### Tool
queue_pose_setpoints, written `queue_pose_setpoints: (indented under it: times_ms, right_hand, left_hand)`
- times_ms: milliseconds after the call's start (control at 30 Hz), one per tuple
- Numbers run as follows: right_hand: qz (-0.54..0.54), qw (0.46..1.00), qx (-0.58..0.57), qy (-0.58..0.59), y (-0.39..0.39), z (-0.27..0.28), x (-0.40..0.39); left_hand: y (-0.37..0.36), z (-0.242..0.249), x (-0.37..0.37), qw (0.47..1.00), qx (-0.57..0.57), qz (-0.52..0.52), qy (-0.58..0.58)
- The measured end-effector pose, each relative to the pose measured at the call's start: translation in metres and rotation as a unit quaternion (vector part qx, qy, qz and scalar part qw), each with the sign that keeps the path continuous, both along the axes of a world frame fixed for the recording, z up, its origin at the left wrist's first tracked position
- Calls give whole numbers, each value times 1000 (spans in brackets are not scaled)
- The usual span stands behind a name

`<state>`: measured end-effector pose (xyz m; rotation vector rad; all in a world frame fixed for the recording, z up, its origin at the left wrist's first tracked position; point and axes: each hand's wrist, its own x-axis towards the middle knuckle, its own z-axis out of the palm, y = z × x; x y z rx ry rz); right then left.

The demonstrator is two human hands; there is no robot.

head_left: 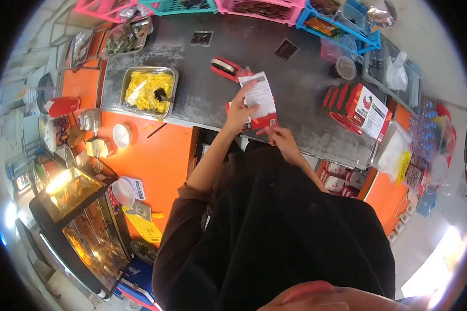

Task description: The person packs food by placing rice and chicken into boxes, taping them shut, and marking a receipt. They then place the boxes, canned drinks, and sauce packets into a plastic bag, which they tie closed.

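— Sleeves in dark cloth are seen nearest the camera, with both forearms stretched forward over the edge of the grey worktop (202,98). What is held?

— A white paper slip (259,96) is pinched at its left edge by the fingers of the left hand (239,111), closed on it. The slip is held tilted over a red packet (262,122), which lies flat at the near edge of the worktop and is partly covered by the slip.

— And the right hand (280,137)?

— It is kept just below the red packet, its fingers curled. Something small and pale may be nipped between the fingertips, but it cannot be told for certain.

— What is found beyond the hands?

— A red tape dispenser (224,67) is set just behind the slip. To the left, a metal tray (148,90) filled with yellow food is placed, with a dark scoop resting in it. To the right, a stack of red and white boxes (360,109) is laid on the worktop, well apart from the hands.

— And farthest off?

— Pink, teal and blue plastic baskets (316,15) are lined along the far edge. On the left, below the worktop's orange front, a lit glass display case (80,217) is seen.
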<state>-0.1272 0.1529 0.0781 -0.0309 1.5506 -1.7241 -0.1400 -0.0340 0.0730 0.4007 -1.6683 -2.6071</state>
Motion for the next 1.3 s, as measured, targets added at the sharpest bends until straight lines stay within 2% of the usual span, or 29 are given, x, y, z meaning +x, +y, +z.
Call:
queue_pose_setpoints:
  times_ms: [100, 133, 200, 267, 333, 367, 433, 500, 567, 633, 667, 767, 833, 900, 967, 1033, 1067, 1133, 1167, 1233, 1267, 1300]
  right_hand:
    - [-54, 997, 47, -14, 1, -22, -1]
    - [-63, 997, 47, -18, 4, -26, 3]
    - [-56, 994, 2, -90, 7, -34, 9]
    - [-61, 990, 22, -124, 7, -36, 19]
    - [-63, 984, 43, -158, 5, -47, 27]
    - [-75, 982, 58, -166, 1, -61, 30]
    - [-87, 978, 73, -173, 0, -82, 30]
    - [-48, 987, 102, -114, 0, -93, 24]
    - [-40, 988, 90, -123, 2, -99, 19]
    - [-33, 987, 84, -135, 9, -112, 19]
    - [-15, 986, 113, -118, 10, -126, 20]
    - [22, 987, 139, -76, 9, -138, 9]
    - [50, 988, 136, -60, 12, -135, 3]
    - [85, 983, 160, 15, 11, -132, 1]
    - [88, 985, 149, 16, 15, -136, -2]
    - [89, 985, 144, 20, 16, -137, -7]
    - [84, 986, 147, -1, 15, -138, -9]
    - [79, 985, 148, -25, 13, -140, -15]
    - [59, 988, 134, -40, 12, -141, -14]
    - [39, 990, 120, -64, 12, -142, -8]
    - [51, 986, 152, -37, 12, -145, -10]
    - [62, 981, 186, -9, 14, -147, -12]
  left_hand:
    - [20, 4, 8, 997, -54, -57, 22]
    - [24, 13, 9, 998, 5, -57, 3]
    - [22, -2, 4, 999, 3, -44, -21]
    - [13, -24, -8, 999, -1, -20, -43]
    - [-1, -45, -26, 975, -221, -27, -21]
    - [-2, -47, -31, 975, -221, -26, -23]
    - [-3, -52, -41, 927, -368, -62, -29]
    - [-3, -55, -41, 931, -358, -61, -41]
    - [-1, -59, -44, 934, -348, -69, -46]
    - [6, -67, -43, 902, -430, 21, -16]
    - [6, -75, -45, 901, -432, 35, -28]
    - [2, -89, -51, 890, -453, -24, -52]
    - [0, -92, -58, 880, -470, -58, -24]
    - [-3, -89, -59, 922, -376, -56, -76]
    - [-12, -67, -57, 900, -419, -76, -97]
    - [-23, -60, -45, 933, -339, -74, -98]
    - [-26, -52, -37, 932, -340, -71, -100]
    - [-32, -39, -21, 867, -495, -45, -38]
    - [-32, -42, -17, 866, -496, -47, -41]
    - [-26, -45, -7, 822, -564, -73, -27]
    - [-18, -47, -7, 802, -593, -53, -40]
    - [-15, -50, -8, 804, -591, -58, -42]
